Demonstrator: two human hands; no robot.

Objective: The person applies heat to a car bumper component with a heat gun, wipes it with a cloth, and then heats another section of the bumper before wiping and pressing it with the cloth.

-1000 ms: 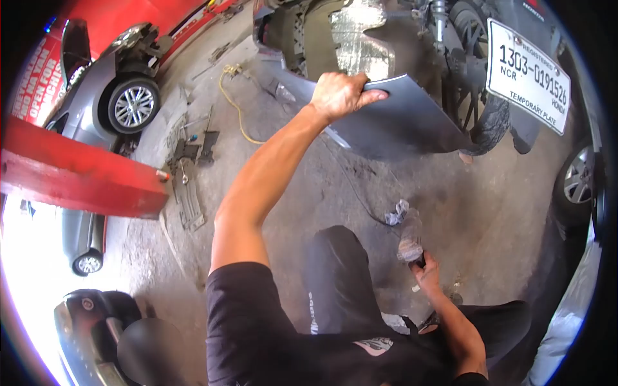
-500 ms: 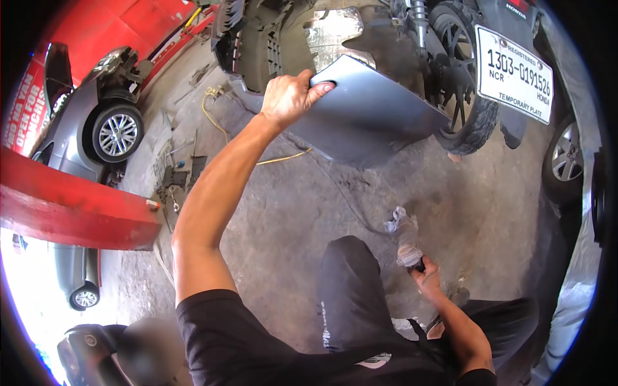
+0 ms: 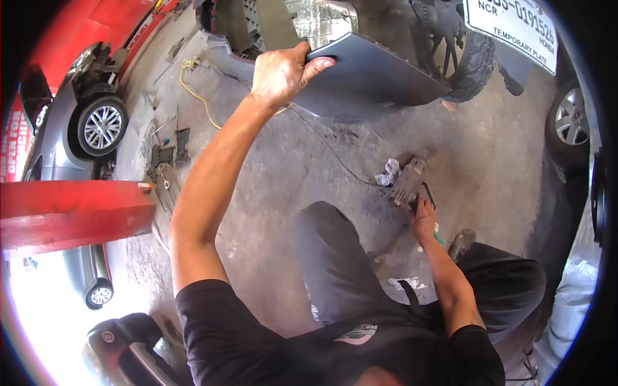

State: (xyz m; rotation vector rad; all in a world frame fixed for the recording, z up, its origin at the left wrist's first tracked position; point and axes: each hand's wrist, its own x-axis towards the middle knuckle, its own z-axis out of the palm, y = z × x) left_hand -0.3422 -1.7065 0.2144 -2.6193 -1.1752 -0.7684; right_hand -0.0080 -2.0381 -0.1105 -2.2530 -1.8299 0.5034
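The head view shows the left arm reaching far forward, with the left hand pinching the edge of a big grey panel. The right arm reaches low, its right hand wrapped round a dusty tool near the floor.

White plate — NCR, 0191526, HONDA, TEMPORARY PLATE; red banner — OPEN FOR

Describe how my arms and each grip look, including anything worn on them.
You have a short black left sleeve and a matching right sleeve. Below them, the left arm and right arm are bare. The left grip and right grip have no gloves, and no watch or bracelet shows.
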